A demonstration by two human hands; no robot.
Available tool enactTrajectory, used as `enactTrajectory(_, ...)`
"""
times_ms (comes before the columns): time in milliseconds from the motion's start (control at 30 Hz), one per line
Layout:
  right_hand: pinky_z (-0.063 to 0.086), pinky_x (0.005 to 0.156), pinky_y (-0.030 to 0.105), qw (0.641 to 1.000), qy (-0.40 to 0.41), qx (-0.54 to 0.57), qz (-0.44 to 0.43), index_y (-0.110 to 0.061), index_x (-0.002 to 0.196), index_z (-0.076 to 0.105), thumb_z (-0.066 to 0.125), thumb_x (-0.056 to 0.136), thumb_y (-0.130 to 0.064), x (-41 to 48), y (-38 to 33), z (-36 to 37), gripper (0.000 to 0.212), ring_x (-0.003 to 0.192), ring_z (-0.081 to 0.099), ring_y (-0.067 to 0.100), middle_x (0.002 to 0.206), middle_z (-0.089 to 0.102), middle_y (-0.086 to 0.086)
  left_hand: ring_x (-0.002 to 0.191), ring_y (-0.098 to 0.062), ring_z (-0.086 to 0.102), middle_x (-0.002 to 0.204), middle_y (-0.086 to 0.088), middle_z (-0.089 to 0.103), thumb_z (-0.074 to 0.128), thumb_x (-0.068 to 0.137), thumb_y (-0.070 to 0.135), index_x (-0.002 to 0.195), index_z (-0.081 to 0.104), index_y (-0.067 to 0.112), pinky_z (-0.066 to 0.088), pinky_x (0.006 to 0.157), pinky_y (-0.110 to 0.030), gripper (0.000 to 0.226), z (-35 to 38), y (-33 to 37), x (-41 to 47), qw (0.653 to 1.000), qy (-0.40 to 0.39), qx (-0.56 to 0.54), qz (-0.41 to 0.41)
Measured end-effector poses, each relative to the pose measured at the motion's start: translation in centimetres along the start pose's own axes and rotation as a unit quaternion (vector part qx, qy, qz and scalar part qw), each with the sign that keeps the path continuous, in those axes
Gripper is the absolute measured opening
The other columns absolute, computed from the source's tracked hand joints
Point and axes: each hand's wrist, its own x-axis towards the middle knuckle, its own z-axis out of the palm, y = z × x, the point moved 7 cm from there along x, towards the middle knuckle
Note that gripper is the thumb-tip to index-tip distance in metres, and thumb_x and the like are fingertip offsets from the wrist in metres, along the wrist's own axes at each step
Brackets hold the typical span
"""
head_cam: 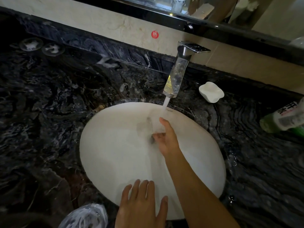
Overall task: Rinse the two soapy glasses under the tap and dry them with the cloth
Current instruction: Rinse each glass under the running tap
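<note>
Water (pixel 165 102) runs in a white stream from the tap (pixel 176 74) into the basin (pixel 115 145), a white oval bowl set in a dark veined counter (pixel 49 104). Inside the basin, right under the stream, a clear glass (pixel 148 127) lies tilted, its mouth turned up toward the spout; it is blurred and pale against the bowl, so whether foam clings to it cannot be told. The right hand (pixel 165 137) grips this glass, fingers curled round its lower part, thumb pointing up beside the falling water, and the forearm reaches in from the lower right across the bowl.

The left hand (pixel 142 204) lies flat on the basin's near rim, fingers spread, holding nothing.

On the counter to the right of the tap sits a white dish (pixel 211 92), shallow, with nothing visible in it. Farther right, at the picture's edge, a green bottle (pixel 283 119) with a printed label lies on its side. At the far left of the counter two round foamy marks (pixel 42 46) sit side by side. Whether these are glasses seen from above or only rings of suds cannot be told. At the bottom edge, left of the left hand, a crumpled clear wrapper (pixel 83 216) rests on the counter. A red round sticker (pixel 155 34) is on the pale wall behind the tap.
</note>
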Motion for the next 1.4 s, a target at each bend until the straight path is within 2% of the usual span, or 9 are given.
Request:
enactTrajectory(100, 0.061, 0.073, 0.035, 0.997, -0.003, 0.081, 0.018, -0.008, 0.094, 0.066, 0.081, 0.083, -0.024, -0.5, 0.8, 1.2, 0.025, 0.088, 0.07, 0.024, 0.095, 0.069, 0.01, 0.09, -0.03, 0.078, 0.096, -0.007, 0.08, 0.033, 0.094, 0.066, 0.093, 0.081, 0.015, 0.061, 0.081, -0.052, 0.07, 0.5, -0.1, 0.2, 1.0, -0.027, -0.003, -0.002)
enactTrajectory(267, 0.061, 0.084, 0.041, 0.974, 0.012, 0.221, 0.042, -0.006, 0.125, 0.061, 0.085, 0.077, -0.03, -1.2, 1.3, 2.7, 0.059, 0.109, 0.066, 0.031, 0.124, 0.062, 0.016, 0.09, -0.03, 0.078, 0.097, -0.008, 0.08, 0.047, 0.079, 0.067, 0.094, 0.081, 0.014, 0.059, 0.082, -0.052, 0.065, 1.4, -0.1, 0.1, 0.999, -0.041, 0.005, 0.01)
enactTrajectory(467, 0.062, 0.064, 0.037, 0.918, 0.037, 0.388, 0.073, -0.007, 0.131, 0.057, 0.085, 0.075, -0.043, -1.3, 2.1, 3.7, 0.073, 0.099, 0.064, 0.025, 0.121, 0.059, 0.012, 0.082, -0.03, 0.079, 0.089, -0.008, 0.08, 0.007, 0.103, 0.054, 0.087, 0.082, 0.01, 0.063, 0.069, -0.051, 0.089, 0.0, 0.1, 0.3, 0.997, 0.057, -0.027, 0.044)
enactTrajectory(767, 0.061, 0.084, 0.046, 0.837, 0.087, 0.531, 0.097, -0.014, 0.131, 0.051, 0.087, 0.073, -0.038, -1.2, 2.6, 5.2, 0.073, 0.098, 0.064, 0.032, 0.125, 0.058, 0.016, 0.071, -0.028, 0.078, 0.08, -0.008, 0.079, 0.04, 0.073, 0.036, 0.075, 0.082, 0.007, 0.062, 0.058, -0.05, 0.051, 0.0, 0.4, 0.4, 0.994, 0.06, -0.007, 0.09)
enactTrajectory(900, 0.06, 0.089, 0.044, 0.863, 0.074, 0.493, 0.085, -0.015, 0.129, 0.055, 0.087, 0.073, -0.04, -0.9, 2.4, 5.2, 0.069, 0.101, 0.064, 0.031, 0.124, 0.058, 0.014, 0.07, -0.027, 0.078, 0.079, -0.008, 0.079, 0.062, 0.058, 0.037, 0.075, 0.082, 0.008, 0.062, 0.056, -0.05, 0.038, -0.3, 0.3, 0.7, 0.992, 0.08, 0.025, 0.089)
enactTrajectory(1033, 0.056, 0.096, 0.039, 0.908, 0.049, 0.409, 0.081, -0.011, 0.114, 0.059, 0.084, 0.077, -0.043, -0.6, 1.8, 4.8, 0.055, 0.107, 0.062, 0.026, 0.12, 0.058, 0.011, 0.076, -0.027, 0.079, 0.083, -0.008, 0.079, 0.027, 0.096, 0.026, 0.081, 0.082, 0.009, 0.063, 0.062, -0.047, 0.059, 0.1, 0.3, 0.6, 0.994, 0.082, -0.013, 0.07)
enactTrajectory(1200, 0.056, 0.075, 0.033, 0.975, 0.02, 0.213, 0.054, -0.009, 0.128, 0.063, 0.079, 0.08, -0.041, -0.3, 1.2, 4.6, 0.06, 0.097, 0.062, 0.024, 0.113, 0.06, 0.012, 0.078, -0.027, 0.079, 0.085, -0.006, 0.079, 0.008, 0.102, 0.052, 0.083, 0.082, 0.012, 0.064, 0.065, -0.046, 0.086, 0.5, 0.1, 0.7, 0.997, 0.025, -0.031, 0.06)
enactTrajectory(1300, 0.054, 0.07, 0.032, 0.992, 0.033, 0.124, 0.017, -0.01, 0.103, 0.066, 0.078, 0.084, -0.033, -0.3, 1.2, 4.2, 0.032, 0.083, 0.059, 0.022, 0.094, 0.058, 0.009, 0.076, -0.027, 0.079, 0.084, -0.006, 0.08, 0.007, 0.103, 0.056, 0.082, 0.082, 0.012, 0.064, 0.065, -0.047, 0.09, 0.4, 0.0, 1.0, 0.998, 0.018, -0.024, 0.054)
enactTrajectory(1400, 0.058, 0.073, 0.033, 0.997, 0.038, 0.06, -0.008, -0.013, 0.107, 0.068, 0.086, 0.075, -0.029, 0.2, 1.0, 4.0, 0.04, 0.081, 0.062, 0.019, 0.088, 0.062, 0.004, 0.073, -0.027, 0.079, 0.082, -0.007, 0.079, 0.005, 0.105, 0.054, 0.079, 0.082, 0.012, 0.064, 0.063, -0.048, 0.091, 0.0, 0.2, 1.2, 0.998, 0.023, -0.023, 0.051)
